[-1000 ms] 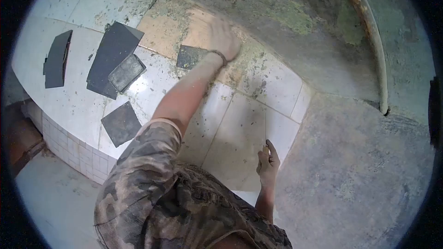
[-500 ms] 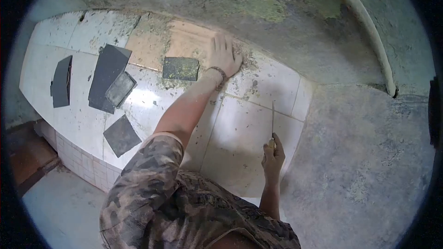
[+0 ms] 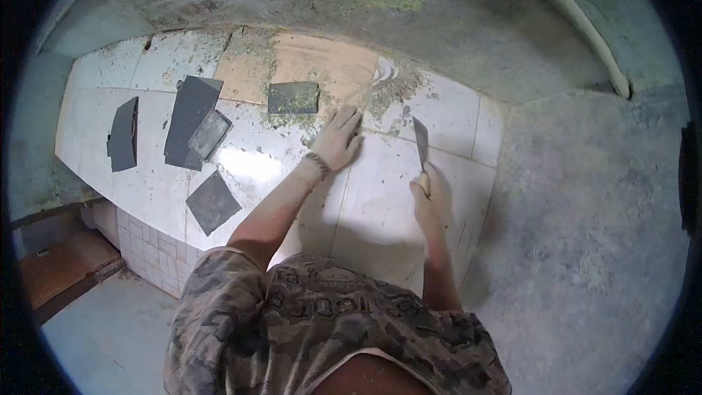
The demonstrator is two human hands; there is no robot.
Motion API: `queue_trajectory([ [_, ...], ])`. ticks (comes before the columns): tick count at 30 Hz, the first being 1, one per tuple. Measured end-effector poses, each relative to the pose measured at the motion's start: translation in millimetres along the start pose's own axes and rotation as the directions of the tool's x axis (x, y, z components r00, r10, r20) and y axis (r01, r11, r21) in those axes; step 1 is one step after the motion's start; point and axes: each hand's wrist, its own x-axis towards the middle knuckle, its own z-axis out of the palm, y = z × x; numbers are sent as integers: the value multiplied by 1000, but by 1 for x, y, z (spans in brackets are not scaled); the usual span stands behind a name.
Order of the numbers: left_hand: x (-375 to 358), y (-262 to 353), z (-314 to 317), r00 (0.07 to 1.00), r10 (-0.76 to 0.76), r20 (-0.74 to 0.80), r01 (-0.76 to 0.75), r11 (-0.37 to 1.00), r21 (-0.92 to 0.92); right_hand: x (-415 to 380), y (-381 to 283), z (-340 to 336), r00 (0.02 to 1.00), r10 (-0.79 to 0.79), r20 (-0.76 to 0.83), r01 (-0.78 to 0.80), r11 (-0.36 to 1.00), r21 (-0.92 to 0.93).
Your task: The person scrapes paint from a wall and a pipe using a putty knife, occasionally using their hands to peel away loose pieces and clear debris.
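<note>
My left hand (image 3: pixel 339 139) rests flat on the white tiled counter (image 3: pixel 380 183), fingers stretched out and dusty. Just beyond its fingertips lies a dark square piece (image 3: pixel 294 98) speckled with greenish crumbs. A heap of crumbly debris (image 3: pixel 395 95) sits to the right of those fingers, beside a bare orange-brown patch (image 3: pixel 329 58) of the surface. My right hand (image 3: pixel 431 197) is closed round the wooden handle of a putty knife (image 3: pixel 420 139). The knife's flat metal blade points away from me, over the tiles right of the debris.
Dark flat pieces lie to the left: a large one (image 3: pixel 191 117), a smaller one (image 3: pixel 210 135) overlapping it, a narrow one (image 3: pixel 125 135) and a square one (image 3: pixel 213 203). A stained wall (image 3: pixel 307 0) borders the counter's back, with a pipe (image 3: pixel 578 14) at upper right.
My left hand has drawn back from the debris toward me, leaving it piled up with a smear behind it. My right hand has moved the putty knife forward. The view has shifted slightly.
</note>
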Motion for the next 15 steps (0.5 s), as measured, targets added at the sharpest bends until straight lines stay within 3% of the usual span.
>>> queue_trajectory([
  [2, -27, -4, -18, 995, 33, 95, -44, 992, 122, -5, 12, 10, 996, -80, -41, 76, 994, -76],
  [4, -56, -14, -26, 994, -76, 73, 73, 996, 46, -14, 21, 18, 999, -36, -35, 34, 998, -58],
  [7, -90, -17, -40, 974, -194, 117, 181, 977, 110, -30, 8, 9, 999, 42, 16, -41, 998, -47],
  [9, -109, -6, -51, 977, -184, 107, 168, 975, 143, -47, 5, 2, 993, 98, 58, -95, 994, -58],
  [15, -189, 7, -49, 952, -278, 129, 245, 943, 225, -113, 25, -11, 981, 166, 96, -176, 978, 112],
])
